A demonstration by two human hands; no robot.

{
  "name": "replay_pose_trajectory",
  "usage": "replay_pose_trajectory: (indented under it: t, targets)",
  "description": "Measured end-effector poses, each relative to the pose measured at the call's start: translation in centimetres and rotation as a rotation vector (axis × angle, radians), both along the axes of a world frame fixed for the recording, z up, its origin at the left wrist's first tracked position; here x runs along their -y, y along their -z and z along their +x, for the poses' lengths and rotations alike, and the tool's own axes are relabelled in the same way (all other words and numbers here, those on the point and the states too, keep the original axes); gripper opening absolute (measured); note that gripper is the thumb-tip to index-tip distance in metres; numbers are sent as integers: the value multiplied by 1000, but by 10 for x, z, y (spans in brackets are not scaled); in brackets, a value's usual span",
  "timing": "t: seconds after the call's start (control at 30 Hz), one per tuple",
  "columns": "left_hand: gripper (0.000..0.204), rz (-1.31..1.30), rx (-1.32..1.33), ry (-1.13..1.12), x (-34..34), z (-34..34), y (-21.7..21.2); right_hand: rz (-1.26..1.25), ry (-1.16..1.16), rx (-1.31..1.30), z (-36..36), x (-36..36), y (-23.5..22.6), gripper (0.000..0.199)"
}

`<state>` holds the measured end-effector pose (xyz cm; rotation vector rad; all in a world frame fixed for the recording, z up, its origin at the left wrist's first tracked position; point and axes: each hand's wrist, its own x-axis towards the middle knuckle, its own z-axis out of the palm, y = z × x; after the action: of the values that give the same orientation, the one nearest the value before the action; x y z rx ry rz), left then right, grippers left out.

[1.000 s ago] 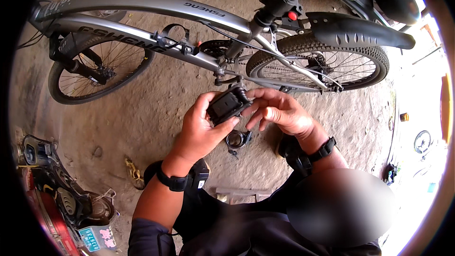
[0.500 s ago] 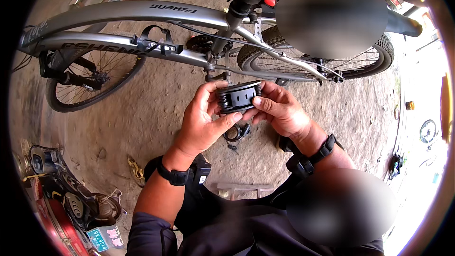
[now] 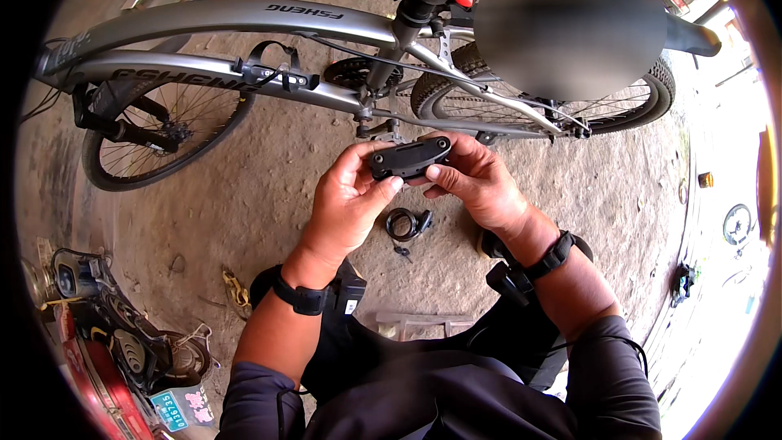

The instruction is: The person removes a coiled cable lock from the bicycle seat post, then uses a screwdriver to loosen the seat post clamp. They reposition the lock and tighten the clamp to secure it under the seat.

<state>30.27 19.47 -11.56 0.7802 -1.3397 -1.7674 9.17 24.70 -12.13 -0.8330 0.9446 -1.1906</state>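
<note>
Black tool (image 3: 410,158) lies between left grip (image 3: 349,202) and right grip (image 3: 492,189).

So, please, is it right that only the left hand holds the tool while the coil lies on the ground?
Not quite: the head view shows both the left hand and right hand holding the tool; the coil lies on the ground.

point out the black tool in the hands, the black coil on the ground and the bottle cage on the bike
Black tool (image 3: 410,160): head view, on the middle of its body.
Black coil (image 3: 415,226): head view, on the right side of its loop.
Bottle cage (image 3: 269,75): head view, on its base.
</note>
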Motion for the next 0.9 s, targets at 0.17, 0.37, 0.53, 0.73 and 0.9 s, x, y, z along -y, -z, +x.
replay_pose_trajectory:
  t: [0.17, 0.37, 0.53, 0.73, 0.9]
  targets:
    - [37, -563, 213, -32, 7, 7, 6, 98, -122, 124, -3, -2, -16, 63]
    - [35, -768, 271, -71, 4, 3, -3, 31, -64, 289, -4, 1, -8, 68]
    - [43, -376, 70, -78, 0, 4, 2, -1, -46, 216, -4, 2, -10, 71]
    - [38, -436, 94, 8, 4, 9, -3, -52, -65, 145, -4, 2, -7, 74]
    - [36, -499, 188, -3, 4, 9, -4, -49, -101, 120, -3, 2, -11, 71]
